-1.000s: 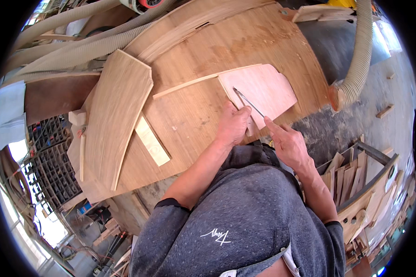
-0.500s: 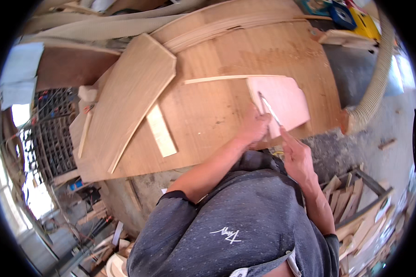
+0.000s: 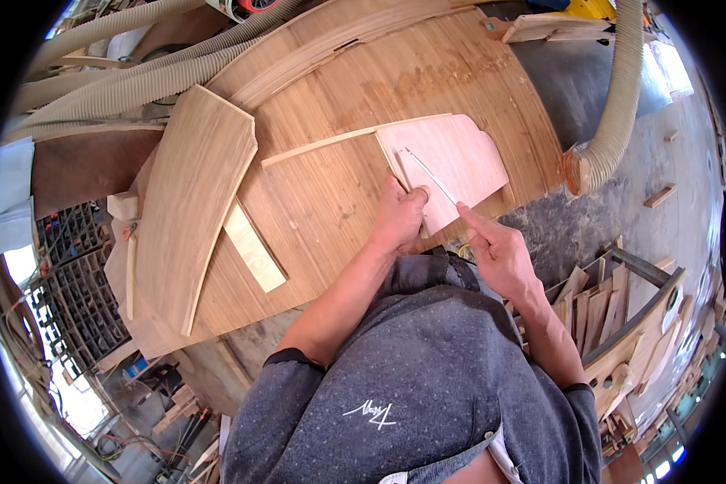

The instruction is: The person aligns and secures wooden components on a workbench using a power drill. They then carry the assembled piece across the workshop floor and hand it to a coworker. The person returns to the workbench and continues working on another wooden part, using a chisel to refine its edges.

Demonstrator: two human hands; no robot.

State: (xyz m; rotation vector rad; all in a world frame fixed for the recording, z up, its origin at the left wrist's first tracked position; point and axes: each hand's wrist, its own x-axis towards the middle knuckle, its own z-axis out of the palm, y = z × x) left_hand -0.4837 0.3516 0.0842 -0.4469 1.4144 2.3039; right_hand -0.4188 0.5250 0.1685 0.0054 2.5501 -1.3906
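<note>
A pale pinkish wooden panel (image 3: 461, 157) with rounded corners lies on the large wooden workbench top (image 3: 331, 202), close to its near edge. My left hand (image 3: 397, 218) is closed on the panel's left edge, the thumb on its upper face. In my right hand (image 3: 500, 256) is a slim silvery metal tool (image 3: 432, 176); its shaft slants up and left over the panel, the tip near the left edge. My index finger stretches along it. My palm hides its handle, and I cannot tell its exact kind. A thin wood strip (image 3: 323, 146) runs left from the panel's far edge.
A big angled wood panel (image 3: 194, 194) and a short pale board (image 3: 252, 246) lie on the left. Ribbed hoses (image 3: 621, 105) hang at the right and far left. Wood offcuts (image 3: 597, 302) fill a frame at my right. A dark grid rack (image 3: 73, 278) stands left.
The view has shifted, so the bench and panel appear further left. My left hand still grips the panel's edge. The tool still slants over the panel in my right hand.
</note>
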